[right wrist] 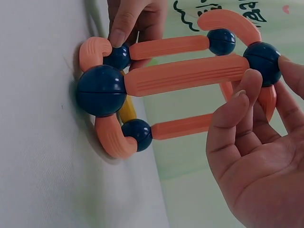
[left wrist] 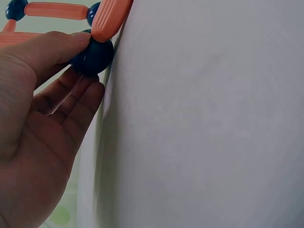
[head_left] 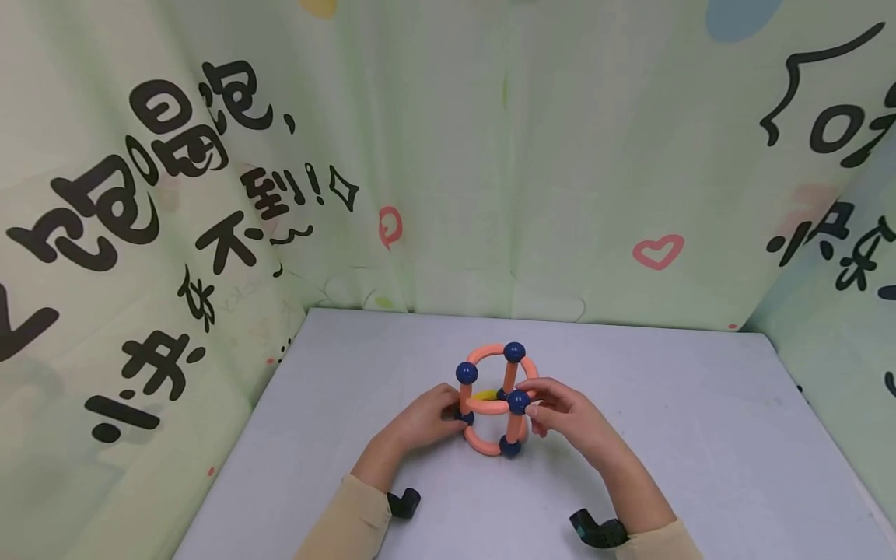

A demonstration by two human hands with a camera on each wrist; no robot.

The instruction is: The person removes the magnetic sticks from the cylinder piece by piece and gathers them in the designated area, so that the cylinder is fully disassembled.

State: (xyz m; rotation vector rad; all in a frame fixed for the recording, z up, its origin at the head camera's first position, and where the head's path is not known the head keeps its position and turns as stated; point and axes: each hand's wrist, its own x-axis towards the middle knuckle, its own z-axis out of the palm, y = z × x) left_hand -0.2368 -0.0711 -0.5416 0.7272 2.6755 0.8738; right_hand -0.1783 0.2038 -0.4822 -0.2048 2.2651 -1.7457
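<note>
A frame of orange rods and blue balls (head_left: 514, 352) stands on the table, with straight upright rods (head_left: 515, 428) between an upper and a lower ring of curved rods (head_left: 483, 443). One yellow rod (right wrist: 127, 110) lies in its lower ring. My left hand (head_left: 423, 420) pinches the lower left ball (left wrist: 92, 57), thumb on top and fingers beneath in the left wrist view. On the other side, my right hand (head_left: 570, 412) holds the upper front ball (right wrist: 262, 64) between thumb and fingers. The lower front ball (right wrist: 101, 90) rests at the tabletop.
The pale table (head_left: 700, 435) spreads around the frame on all sides. Behind and beside it hang light green curtains (head_left: 532, 194) with black lettering and drawn hearts. A black device (head_left: 598, 530) is strapped at the right wrist, another (head_left: 404, 503) at the left.
</note>
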